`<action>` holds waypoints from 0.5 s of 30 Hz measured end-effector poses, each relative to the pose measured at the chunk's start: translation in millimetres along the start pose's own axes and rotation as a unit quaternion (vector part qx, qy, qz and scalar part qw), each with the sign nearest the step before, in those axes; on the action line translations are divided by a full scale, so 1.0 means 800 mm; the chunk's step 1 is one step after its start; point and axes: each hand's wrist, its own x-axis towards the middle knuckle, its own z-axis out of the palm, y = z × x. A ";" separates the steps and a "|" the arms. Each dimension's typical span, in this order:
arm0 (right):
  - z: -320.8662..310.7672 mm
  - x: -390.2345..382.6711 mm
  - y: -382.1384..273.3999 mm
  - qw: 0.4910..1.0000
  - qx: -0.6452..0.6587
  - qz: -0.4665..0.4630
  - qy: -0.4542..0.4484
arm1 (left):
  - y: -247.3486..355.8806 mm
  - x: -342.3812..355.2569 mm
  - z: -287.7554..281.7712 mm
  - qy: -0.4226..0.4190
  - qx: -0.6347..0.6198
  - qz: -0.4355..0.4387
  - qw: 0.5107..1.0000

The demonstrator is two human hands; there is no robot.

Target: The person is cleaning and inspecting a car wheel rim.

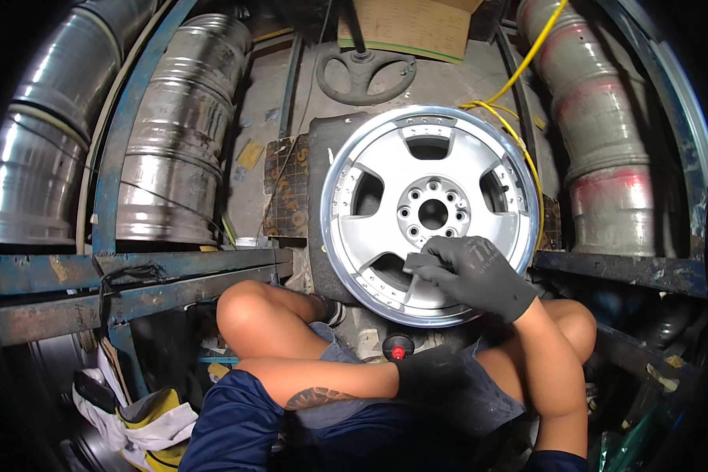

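A silver alloy wheel rim (458, 170) with a polished lip lies face up in front of me, on a dark mat (320, 141). My right hand (480, 277), in a dark grey glove, is closed on a small grey pad (422, 260), which it holds at a lower spoke, near the wheel's lower window. Across my lap rests my left hand (433, 374), also gloved in black; its fingers are lost in shadow, so what they do is hidden. Beside it, just below the rim, is a round black thing with a red knob (398, 352).
Stacked metal rims (173, 134) line the left on blue steel frames (47, 275); more rims (606, 141) with red marks stand at right. Behind the wheel lie a steering wheel (365, 77) and a cardboard box (409, 30). A yellow hose (519, 72) runs along the wheel's right side.
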 end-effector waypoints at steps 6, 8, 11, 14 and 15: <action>0.022 0.015 -0.012 0.954 0.248 0.109 -0.128 | 0.005 0.002 0.000 -0.027 0.119 0.036 0.992; 0.028 0.021 -0.024 0.927 0.311 0.159 -0.135 | 0.006 0.000 0.002 0.021 0.167 0.064 0.984; 0.051 0.025 -0.020 0.890 0.388 0.203 -0.127 | 0.008 0.004 0.013 0.070 0.147 0.067 0.984; 0.061 0.032 -0.026 0.867 0.463 0.173 -0.064 | 0.013 0.008 0.015 0.013 0.160 0.037 0.986; 0.065 0.038 -0.029 0.868 0.458 0.175 -0.073 | 0.013 0.006 0.015 0.022 0.159 0.032 0.986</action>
